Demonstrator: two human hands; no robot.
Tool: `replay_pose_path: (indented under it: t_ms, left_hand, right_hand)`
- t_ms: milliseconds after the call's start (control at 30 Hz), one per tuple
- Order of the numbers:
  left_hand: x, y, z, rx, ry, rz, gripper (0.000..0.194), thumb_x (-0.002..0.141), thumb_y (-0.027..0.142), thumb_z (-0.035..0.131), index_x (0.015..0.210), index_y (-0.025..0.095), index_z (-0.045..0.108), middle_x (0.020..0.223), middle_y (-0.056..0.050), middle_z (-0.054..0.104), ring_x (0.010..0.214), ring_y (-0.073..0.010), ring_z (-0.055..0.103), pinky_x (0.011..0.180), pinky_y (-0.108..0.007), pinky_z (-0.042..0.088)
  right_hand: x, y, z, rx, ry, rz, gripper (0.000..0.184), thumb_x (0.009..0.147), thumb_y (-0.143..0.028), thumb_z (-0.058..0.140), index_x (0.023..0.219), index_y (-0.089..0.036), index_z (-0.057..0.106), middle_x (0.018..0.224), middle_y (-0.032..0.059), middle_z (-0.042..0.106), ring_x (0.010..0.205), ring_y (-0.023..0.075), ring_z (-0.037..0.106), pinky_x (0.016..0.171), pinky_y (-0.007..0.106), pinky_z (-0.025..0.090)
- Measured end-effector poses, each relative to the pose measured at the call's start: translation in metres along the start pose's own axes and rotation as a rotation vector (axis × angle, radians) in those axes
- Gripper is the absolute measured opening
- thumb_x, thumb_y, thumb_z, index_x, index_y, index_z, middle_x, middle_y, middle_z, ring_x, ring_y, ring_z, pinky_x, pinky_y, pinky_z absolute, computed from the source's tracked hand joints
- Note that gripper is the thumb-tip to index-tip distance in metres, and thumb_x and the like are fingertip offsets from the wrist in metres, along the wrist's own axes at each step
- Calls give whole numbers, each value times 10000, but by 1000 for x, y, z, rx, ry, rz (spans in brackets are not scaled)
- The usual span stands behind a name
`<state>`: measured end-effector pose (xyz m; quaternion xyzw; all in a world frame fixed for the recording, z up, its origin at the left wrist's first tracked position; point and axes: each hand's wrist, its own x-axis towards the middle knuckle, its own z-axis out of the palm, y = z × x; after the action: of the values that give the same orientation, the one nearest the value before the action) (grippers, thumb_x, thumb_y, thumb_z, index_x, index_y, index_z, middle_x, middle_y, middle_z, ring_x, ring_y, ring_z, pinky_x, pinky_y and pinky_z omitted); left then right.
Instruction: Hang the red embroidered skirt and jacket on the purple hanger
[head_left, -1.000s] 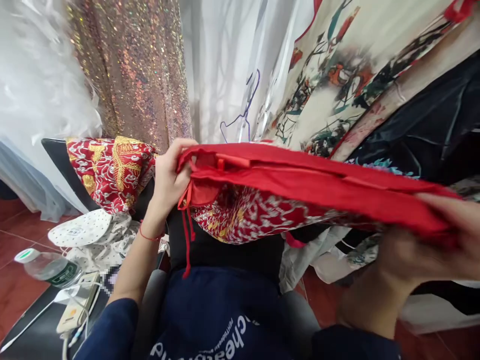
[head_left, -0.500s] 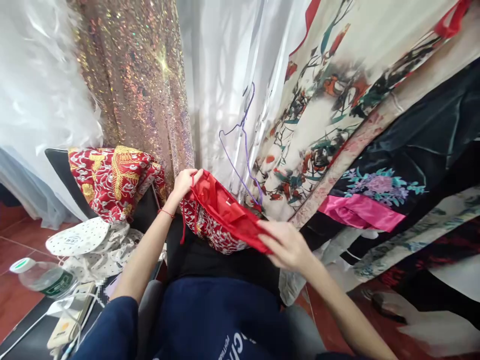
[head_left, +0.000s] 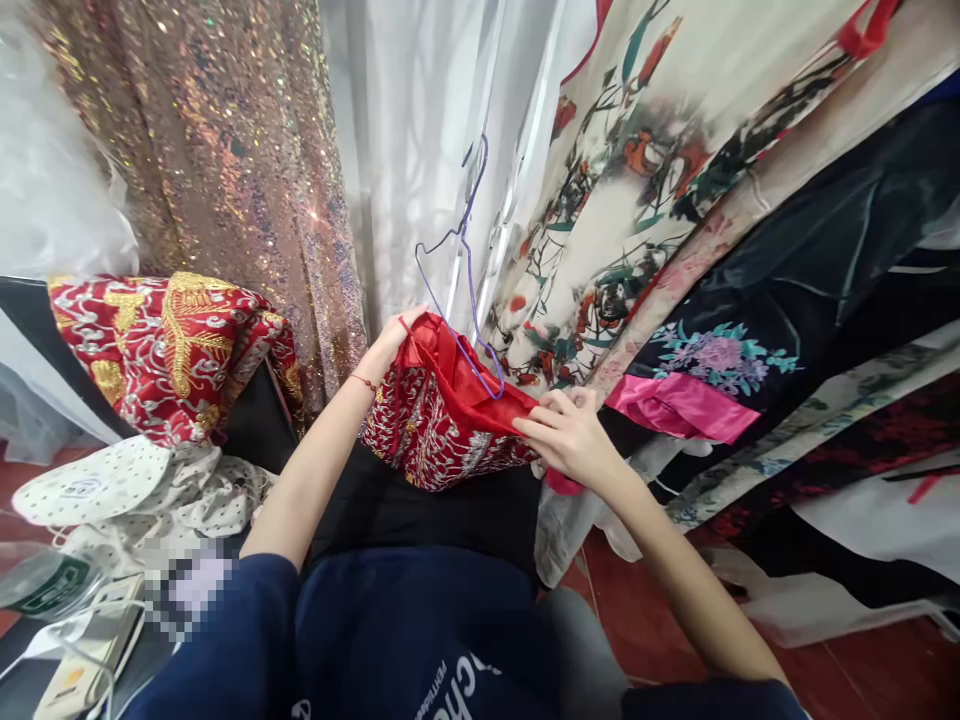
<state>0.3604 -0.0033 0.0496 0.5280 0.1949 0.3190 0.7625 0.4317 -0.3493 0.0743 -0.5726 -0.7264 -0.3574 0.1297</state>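
Note:
A red garment (head_left: pixel 457 435) with silver and gold embroidery hangs over my black-clad lap, its plain red lining turned up along the top edge. My left hand (head_left: pixel 396 335) is closed on the far left end of that edge. At the right end, my right hand (head_left: pixel 566 432) pinches the edge between thumb and fingers. The edge is stretched between both hands. A thin purple hanger (head_left: pixel 469 265) stands beyond the garment, and its lower end overlaps the red lining in view; I cannot tell whether they touch.
Another red and gold embroidered cloth (head_left: pixel 176 350) lies on a black chair at left. Below it are a dotted white cloth (head_left: pixel 97 485), a plastic bottle (head_left: pixel 56 585) and a power strip (head_left: pixel 90 650). Sequined fabric (head_left: pixel 217 150) and a floral dress (head_left: pixel 600 240) hang ahead.
Both hands have lifted the garment's edge slightly, and more of the embroidered side shows below it. The hanger's lower end now overlaps the lining. The view has shifted right.

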Motion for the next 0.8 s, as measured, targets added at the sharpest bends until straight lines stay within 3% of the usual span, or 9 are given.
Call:
replay_pose_path:
  t_ms: [100, 267, 433, 567, 667, 800]
  left_hand:
    - [4, -3, 6, -75, -45, -53, 380, 706, 470, 849, 859, 169, 675, 722, -27, 703, 611, -147, 653, 663, -285, 557]
    - [10, -8, 11, -111, -84, -128, 388, 683, 426, 875, 839, 156, 644, 695, -40, 705, 562, -146, 655, 623, -289, 574]
    - [5, -10, 13, -89, -100, -93, 308, 657, 323, 854, 789, 172, 620, 690, -19, 692, 581, -144, 654, 616, -284, 563]
    - [-8, -10, 7, -37, -71, 12, 267, 617, 261, 823, 765, 184, 615, 675, 25, 649, 585, -115, 608, 586, -240, 500]
    - [-19, -4, -1, 2, -19, 115, 266, 587, 231, 818, 756, 188, 618, 703, 41, 644, 627, -96, 589, 605, -209, 466]
    - [-33, 5, -11, 47, 14, 190, 276, 570, 264, 825, 736, 186, 620, 719, 31, 648, 652, -102, 583, 632, -216, 462]
  right_hand:
    - [-3, 10, 0, -41, 7, 41, 96, 993, -210, 593, 951, -212, 679, 780, -6, 708, 927, 199, 521, 839, 399, 238]
    - [-1, 19, 3, -93, 26, 38, 72, 976, -211, 625, 950, -231, 689, 810, -13, 733, 930, 194, 533, 895, 410, 235]
    - [1, 24, 4, -127, -14, 28, 159, 1018, -264, 556, 964, -241, 704, 741, -1, 701, 825, 182, 509, 812, 373, 250]
    - [-5, 31, 5, -101, -89, 30, 265, 1048, -292, 478, 983, -227, 727, 644, 2, 663, 687, 168, 476, 714, 338, 278]
    - [-14, 43, 6, -106, -151, 131, 281, 1041, -319, 484, 998, -232, 747, 707, 29, 720, 678, 174, 548, 685, 330, 319]
    - [-25, 62, 9, -27, -227, 375, 285, 1021, -390, 514, 1041, -250, 761, 863, 57, 784, 720, 207, 685, 593, 318, 360]
